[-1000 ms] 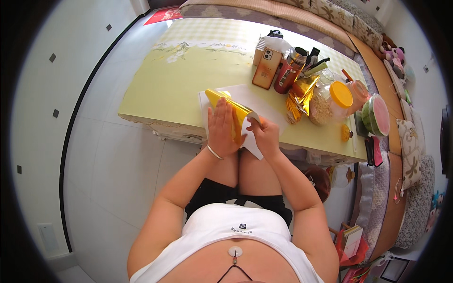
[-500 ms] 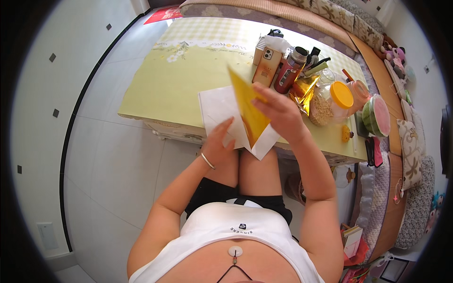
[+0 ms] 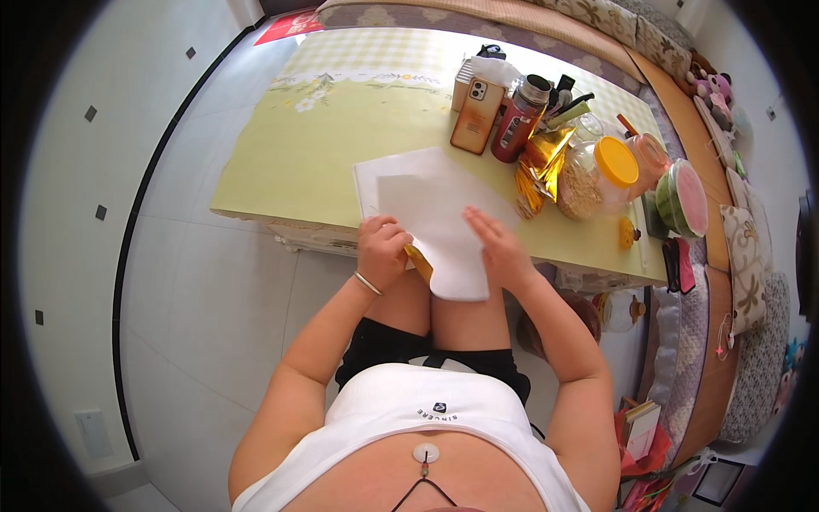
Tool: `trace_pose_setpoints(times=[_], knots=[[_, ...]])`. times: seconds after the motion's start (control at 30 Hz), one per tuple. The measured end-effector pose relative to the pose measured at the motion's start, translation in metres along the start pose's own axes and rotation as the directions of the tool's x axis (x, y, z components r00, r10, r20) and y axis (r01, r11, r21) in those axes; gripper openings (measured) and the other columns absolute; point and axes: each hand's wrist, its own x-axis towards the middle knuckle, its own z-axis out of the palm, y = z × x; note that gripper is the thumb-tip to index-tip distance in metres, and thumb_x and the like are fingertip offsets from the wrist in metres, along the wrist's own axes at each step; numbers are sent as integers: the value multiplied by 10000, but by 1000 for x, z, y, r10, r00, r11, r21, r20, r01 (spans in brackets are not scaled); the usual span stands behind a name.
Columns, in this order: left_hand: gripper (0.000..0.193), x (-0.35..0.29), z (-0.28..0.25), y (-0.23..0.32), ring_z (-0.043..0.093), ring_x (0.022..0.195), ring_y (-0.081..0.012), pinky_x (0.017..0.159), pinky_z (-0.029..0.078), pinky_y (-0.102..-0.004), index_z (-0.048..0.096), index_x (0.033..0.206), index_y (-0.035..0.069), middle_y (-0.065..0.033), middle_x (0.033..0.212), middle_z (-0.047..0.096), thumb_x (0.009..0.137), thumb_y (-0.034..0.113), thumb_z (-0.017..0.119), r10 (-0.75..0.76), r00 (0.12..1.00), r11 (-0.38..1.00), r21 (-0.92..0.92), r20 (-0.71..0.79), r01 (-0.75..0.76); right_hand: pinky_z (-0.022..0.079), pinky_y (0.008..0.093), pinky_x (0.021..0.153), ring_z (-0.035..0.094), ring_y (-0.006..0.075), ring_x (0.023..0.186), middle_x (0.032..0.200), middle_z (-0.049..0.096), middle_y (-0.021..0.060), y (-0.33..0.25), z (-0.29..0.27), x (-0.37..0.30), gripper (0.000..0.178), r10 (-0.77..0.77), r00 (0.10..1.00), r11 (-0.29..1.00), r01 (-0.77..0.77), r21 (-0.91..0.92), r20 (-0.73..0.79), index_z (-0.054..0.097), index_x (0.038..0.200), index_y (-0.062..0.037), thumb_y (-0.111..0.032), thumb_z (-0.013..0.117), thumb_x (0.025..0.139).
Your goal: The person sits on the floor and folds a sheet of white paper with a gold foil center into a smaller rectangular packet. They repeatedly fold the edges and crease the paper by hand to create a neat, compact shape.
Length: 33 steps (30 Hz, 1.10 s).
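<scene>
White sheets of paper [image 3: 426, 196] lie at the near edge of the table, and their lower end curls out over my lap. A strip of gold paper [image 3: 418, 263] shows under the top sheet, beside my left hand [image 3: 384, 247]. That hand's fingers are closed on the left edge of the white paper; whether they also grip the gold strip is hidden. My right hand [image 3: 502, 252] is by the paper's right edge, fingers stretched out and holding nothing.
Right of the paper stand a phone [image 3: 478, 117], a red bottle [image 3: 517, 124], crumpled gold foil [image 3: 546, 162], a yellow-lidded jar [image 3: 589, 183] and a cut watermelon [image 3: 681, 198]. The table [image 3: 290, 162] has a green and checked cover. A sofa [image 3: 409, 13] runs behind it.
The gold sheet that my right hand held up is now mostly under white paper. My right hand has come down and opened; my left has closed on the paper's edge.
</scene>
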Motion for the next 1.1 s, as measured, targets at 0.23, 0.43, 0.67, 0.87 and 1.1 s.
trace_pose_setpoints(times=[0.23,0.43,0.67,0.87,1.1], knots=[[211,5,23,-5,663,965,-303,841,473,-437,655,804,91,-65,865,697,651,-54,672,-236,972,971,-35,-15,235,320,441,1179,394,372,1414,1526,433,161,42,-5,-35,784,141,983,953,-103,-284,115,390,1481,-11,24,641,739],[277,3,29,-12,631,1167,-311,1020,423,-508,695,895,115,-56,1061,730,676,-49,653,-142,971,972,-160,191,174,277,527,1177,389,393,1415,1568,380,141,20,10,-18,720,103,982,930,-151,-336,-157,514,1435,-150,-18,685,748],[422,-1,0,-28,534,1313,-352,1162,174,-663,725,1041,134,-63,1180,711,690,-48,577,-191,930,955,-161,315,250,194,617,1183,394,341,1434,1456,542,85,2,26,2,486,-76,997,905,80,-418,27,646,1280,-152,-115,667,796],[166,-32,-18,-54,654,987,-277,903,499,-411,671,992,41,-117,1011,704,853,86,594,-618,777,784,-163,-117,599,354,542,1122,504,317,1347,1406,581,120,-13,44,18,456,27,995,962,0,-273,93,616,1262,-91,-94,650,807],[420,-23,-29,-45,674,819,-164,724,554,-305,657,1005,42,-74,980,695,949,458,645,-875,124,-145,-496,468,856,475,467,1025,576,325,1261,1355,614,141,-30,94,38,464,-31,999,973,37,-226,29,627,1252,-59,-66,667,790]])
